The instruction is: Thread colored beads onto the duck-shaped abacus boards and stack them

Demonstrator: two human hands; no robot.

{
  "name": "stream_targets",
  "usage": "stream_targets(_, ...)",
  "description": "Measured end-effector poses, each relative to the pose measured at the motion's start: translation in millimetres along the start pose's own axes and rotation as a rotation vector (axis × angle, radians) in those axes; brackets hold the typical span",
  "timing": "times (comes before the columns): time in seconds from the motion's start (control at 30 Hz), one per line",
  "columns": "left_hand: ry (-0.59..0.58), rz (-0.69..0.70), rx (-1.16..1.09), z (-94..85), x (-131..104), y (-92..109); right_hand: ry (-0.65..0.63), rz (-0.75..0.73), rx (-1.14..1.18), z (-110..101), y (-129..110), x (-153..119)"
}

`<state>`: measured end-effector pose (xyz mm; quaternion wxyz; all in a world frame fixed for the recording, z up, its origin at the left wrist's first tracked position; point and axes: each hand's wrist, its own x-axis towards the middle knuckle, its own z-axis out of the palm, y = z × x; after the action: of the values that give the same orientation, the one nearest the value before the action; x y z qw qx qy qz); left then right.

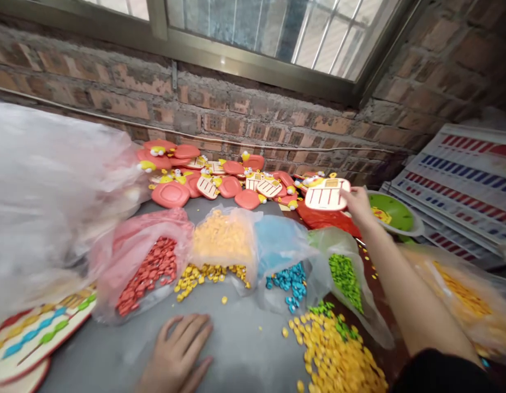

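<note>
My right hand [358, 203] grips the right edge of a cream toy board [326, 195] with dark red slots and a yellow loop on top. It holds the board up at the back right, in front of a heap of similar red-backed toy boards [171, 194]. Palm down on the grey tabletop [240, 333] rests my left hand [179, 352], its fingers stretched out and nothing in it. Ahead of that hand lie open plastic bags of small red beads [148, 273], yellow beads [212, 273], blue beads [291, 281] and green beads [346, 281].
Loose yellow beads [338, 349] are piled at the front right. Boards with coloured bead rows [43, 333] lie at the left beside a large clear plastic bag [52, 191]. A green bowl [400, 213] and stacked trays [461, 180] stand right. A brick wall [236, 117] borders the back.
</note>
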<state>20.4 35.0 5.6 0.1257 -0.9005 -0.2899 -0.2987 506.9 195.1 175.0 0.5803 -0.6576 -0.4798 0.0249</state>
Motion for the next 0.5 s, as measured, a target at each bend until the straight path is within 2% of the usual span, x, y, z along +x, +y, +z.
stream_targets(0.03, 0.048, -0.150, -0.063, -5.2, 2.9, 6.3, -0.019, 0.035, 0.047, -8.4, -11.1, -20.3)
stream_targets(0.07, 0.068, -0.220, -0.119, -10.2, 4.8, 11.8, -0.048, 0.072, 0.114, -14.9, -22.0, -46.7)
stream_targets(0.17, 0.032, -0.287, -0.204, -25.2, 6.4, 20.7, -0.223, 0.165, 0.310, -20.5, -49.7, -158.1)
stream_targets(0.27, -0.008, -0.328, -0.233, -43.1, 4.0, 20.4, -0.547, 0.381, 0.369, -6.4, -63.8, -289.5)
stream_targets(0.33, -0.099, -0.354, -0.255, -55.2, 0.8, 19.2, -0.712, 0.483, 0.424, 9.7, -64.4, -362.4)
stream_targets(0.4, -0.231, -0.367, -0.275, -64.4, -4.2, 18.1, -0.811, 0.448, 0.395, 26.1, -61.1, -408.1)
stream_targets(0.43, -0.283, -0.362, -0.285, -67.2, -7.6, 17.4, -0.825, 0.359, 0.326, 32.8, -59.4, -419.2)
stream_targets(0.5, -0.370, -0.345, -0.311, -68.6, -15.8, 15.2, -0.767, 0.083, 0.094, 42.6, -58.6, -421.1)
